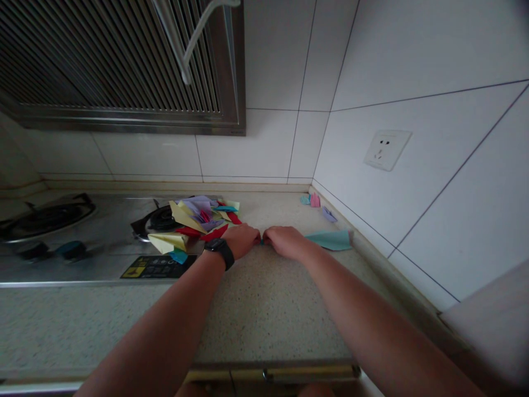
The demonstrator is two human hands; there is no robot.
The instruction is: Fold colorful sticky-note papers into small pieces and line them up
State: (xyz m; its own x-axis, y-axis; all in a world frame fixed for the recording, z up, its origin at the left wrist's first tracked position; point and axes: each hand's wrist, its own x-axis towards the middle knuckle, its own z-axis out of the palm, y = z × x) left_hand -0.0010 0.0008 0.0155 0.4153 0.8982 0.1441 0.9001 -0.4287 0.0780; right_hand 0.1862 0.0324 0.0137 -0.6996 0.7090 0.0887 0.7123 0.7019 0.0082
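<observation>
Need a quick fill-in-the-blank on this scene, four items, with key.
1. The black watch is on the ____ wrist.
2. A small blue piece shows between the left hand and the ____.
3. The pile of folded coloured paper partly hides a ____ of the stove.
4. On the tiled wall at the right of the picture is a white electrical ____.

Missing words: left; right hand; burner; socket.
</observation>
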